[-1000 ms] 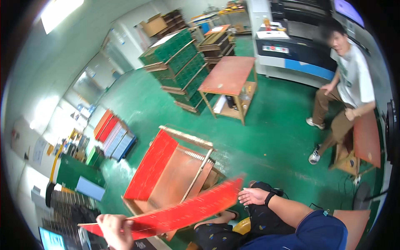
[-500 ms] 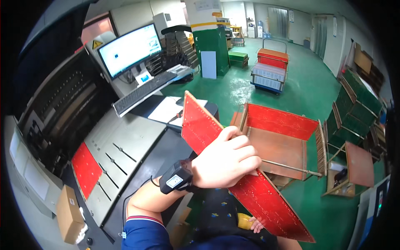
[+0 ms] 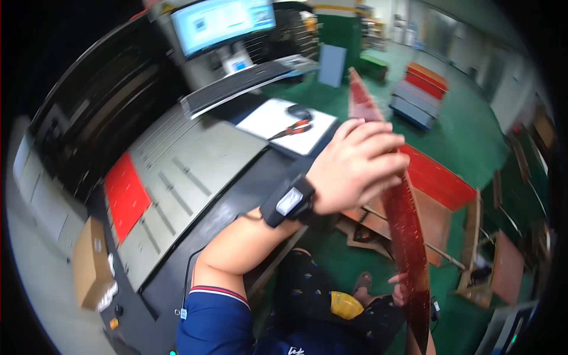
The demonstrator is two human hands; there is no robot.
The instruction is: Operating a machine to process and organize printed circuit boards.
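My left hand (image 3: 361, 165), with a black device strapped on its wrist, grips a thin red board (image 3: 408, 236) by its upper part. Rows of small holes or dots mark the board, which stands tilted and nearly edge-on. Behind its lower part, my right hand (image 3: 400, 290) is partly hidden; some fingers show apart past the board's left edge, and I see no grip on it. Another red board (image 3: 127, 198) lies on the grey machine table (image 3: 189, 171) at the left.
A red-sided wooden bin (image 3: 438, 177) stands right of the board. Pliers (image 3: 293, 129) and a dark mouse (image 3: 300, 112) rest on white paper below the keyboard (image 3: 242, 86) and monitor (image 3: 225, 23). A cardboard box (image 3: 92, 263) sits at left; a loaded cart (image 3: 419, 94) stands farther back.
My left hand has lifted the red board up and to the right, turning it more upright and edge-on. My right hand has moved rightward and up with it. The view has shifted.
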